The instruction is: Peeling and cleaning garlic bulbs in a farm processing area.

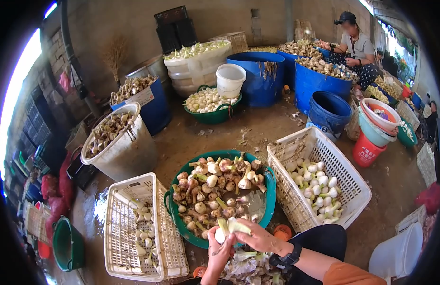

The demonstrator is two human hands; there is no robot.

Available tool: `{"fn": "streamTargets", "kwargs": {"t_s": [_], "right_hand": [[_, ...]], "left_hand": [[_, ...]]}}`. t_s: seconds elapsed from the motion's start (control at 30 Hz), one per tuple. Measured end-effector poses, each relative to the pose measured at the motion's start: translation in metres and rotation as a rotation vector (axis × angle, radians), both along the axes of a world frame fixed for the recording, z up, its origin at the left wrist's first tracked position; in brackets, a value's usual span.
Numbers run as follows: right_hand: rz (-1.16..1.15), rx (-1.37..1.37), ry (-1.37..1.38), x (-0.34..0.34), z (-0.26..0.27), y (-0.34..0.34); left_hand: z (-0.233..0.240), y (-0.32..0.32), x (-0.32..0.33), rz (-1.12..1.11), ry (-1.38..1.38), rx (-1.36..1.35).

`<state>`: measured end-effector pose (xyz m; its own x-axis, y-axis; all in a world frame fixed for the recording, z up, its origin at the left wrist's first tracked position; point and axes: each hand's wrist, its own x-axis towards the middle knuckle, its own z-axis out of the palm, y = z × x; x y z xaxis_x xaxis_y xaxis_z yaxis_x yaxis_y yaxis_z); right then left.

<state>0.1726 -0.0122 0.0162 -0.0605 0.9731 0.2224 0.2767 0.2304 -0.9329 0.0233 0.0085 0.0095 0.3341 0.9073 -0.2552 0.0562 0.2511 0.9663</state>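
My left hand (220,249) grips a garlic bulb (220,236) by its white head, the short pale-green stem pointing up. Close beside it, my right hand (257,237) pinches a pale peeled piece of garlic skin (239,226) near the bulb. Both hands are over the near rim of a green plastic basin (270,199) that holds unpeeled garlic bulbs (209,185) and some water. Under my hands lies a heap of garlic peelings (248,267). A white crate (277,156) at the right holds peeled bulbs (321,188); another white crate (111,228) at the left holds fewer pale garlic pieces (145,244).
A grey bucket of garlic (141,156) stands left. Behind are a green basin of bulbs (212,115), blue tubs (255,85) and a blue bucket (328,115). Stacked basins (376,124) stand right. A co-worker (358,50) sits among tubs at the back right.
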Motion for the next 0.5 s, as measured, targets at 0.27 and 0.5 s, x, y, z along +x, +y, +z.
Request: {"fn": "streamTargets", "kwargs": {"t_s": [0.27, 0.5], "right_hand": [[0.185, -0.535, 1.458, 0.015, -0.018, 0.006], [0.196, -0.434, 1.101, -0.001, -0.011, -0.005]], "left_hand": [[-0.009, 0.010, -0.017, -0.372, -0.552, -0.148], [-0.024, 0.009, -0.005, 0.281, -0.598, -0.279]]}}
